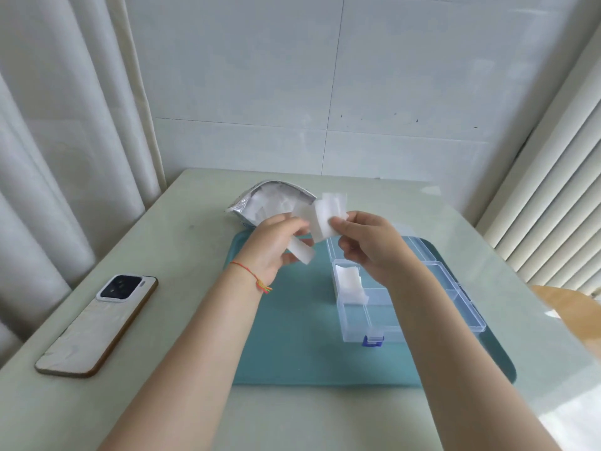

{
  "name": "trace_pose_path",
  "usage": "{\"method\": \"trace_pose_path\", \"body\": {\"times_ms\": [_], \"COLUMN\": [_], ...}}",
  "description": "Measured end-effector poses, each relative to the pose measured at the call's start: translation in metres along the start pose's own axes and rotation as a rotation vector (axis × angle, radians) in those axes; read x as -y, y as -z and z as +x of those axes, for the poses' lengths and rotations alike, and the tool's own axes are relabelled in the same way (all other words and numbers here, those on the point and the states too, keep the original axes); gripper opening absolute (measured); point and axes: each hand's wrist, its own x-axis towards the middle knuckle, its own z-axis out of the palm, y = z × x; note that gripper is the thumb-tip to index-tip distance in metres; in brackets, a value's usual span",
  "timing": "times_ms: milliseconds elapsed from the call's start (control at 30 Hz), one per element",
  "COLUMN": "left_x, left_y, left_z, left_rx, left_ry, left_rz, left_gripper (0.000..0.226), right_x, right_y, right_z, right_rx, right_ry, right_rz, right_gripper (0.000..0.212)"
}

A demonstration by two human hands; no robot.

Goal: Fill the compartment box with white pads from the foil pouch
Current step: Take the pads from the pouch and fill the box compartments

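The silver foil pouch (pixel 260 203) lies open at the back of the table, with white pads showing inside. Just in front of it, above the tray, both hands hold a bunch of white pads (pixel 327 216). My left hand (pixel 276 245) grips some of them, one hanging below its fingers. My right hand (pixel 367 242) pinches the fanned pads from the right. The clear compartment box (pixel 374 317) stands open on the tray below my right hand. Its back left compartment holds a few white pads (pixel 349 281); my right forearm hides part of the box.
The box rests on a teal tray (pixel 292 336) on a pale green table. A phone (pixel 97 323) lies face down at the left. Curtains hang to the left, blinds to the right, and a wooden chair edge (pixel 572 307) shows at the far right.
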Motion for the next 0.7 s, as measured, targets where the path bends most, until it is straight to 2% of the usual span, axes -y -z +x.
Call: {"method": "trace_pose_path", "body": {"times_ms": [133,367,533,700], "left_x": [0.003,0.011,0.012,0.014], "left_y": [-0.002,-0.001,0.008,0.004], "left_z": [-0.003,0.0,0.003,-0.001], "left_rx": [0.021,-0.075,-0.17,-0.006], "left_ry": [-0.007,-0.036,-0.032,0.051], "left_rz": [-0.054,-0.008,0.063,0.082], "left_gripper": [0.016,0.007,0.01,0.008], "right_x": [-0.003,-0.009,-0.003,0.0], "right_y": [0.008,0.014,0.019,0.019], "right_z": [0.002,0.004,0.002,-0.003], "right_rx": [0.007,-0.006,-0.113,0.068], "right_ry": [0.002,-0.017,0.051,-0.002], "right_rz": [-0.008,-0.137,-0.124,-0.06], "right_gripper": [0.021,0.011,0.019,0.016]}}
